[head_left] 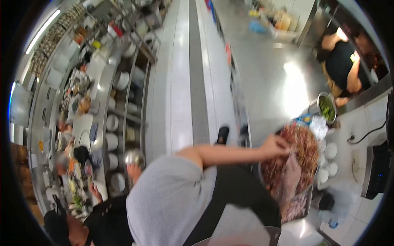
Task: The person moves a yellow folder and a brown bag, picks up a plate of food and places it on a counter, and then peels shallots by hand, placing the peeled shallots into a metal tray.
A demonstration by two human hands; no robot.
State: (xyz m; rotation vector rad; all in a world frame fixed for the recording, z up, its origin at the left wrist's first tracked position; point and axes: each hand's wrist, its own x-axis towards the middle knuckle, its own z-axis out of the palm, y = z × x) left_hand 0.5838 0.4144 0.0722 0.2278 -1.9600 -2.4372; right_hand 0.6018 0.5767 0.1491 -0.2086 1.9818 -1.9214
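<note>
My left hand (276, 147) is bare and reaches over a large round bowl (262, 174) of shredded reddish-brown food (303, 141). Its fingers pinch the fingertip end of a clear plastic glove. That glove covers my right hand (290, 174), which is stretched out above the food with nothing visible in it. Beside the bowl, below my right hand in the view, lies a metal tray of pale pink pieces (296, 208).
A pot of green leaves (326, 107) and stacked white cups (331, 151) stand near the bowl. Across the counter is a person in black (342, 57). Behind the aisle, another person in a cap (57, 223) stands by crowded shelves. A bottle (333, 219) lies at lower right.
</note>
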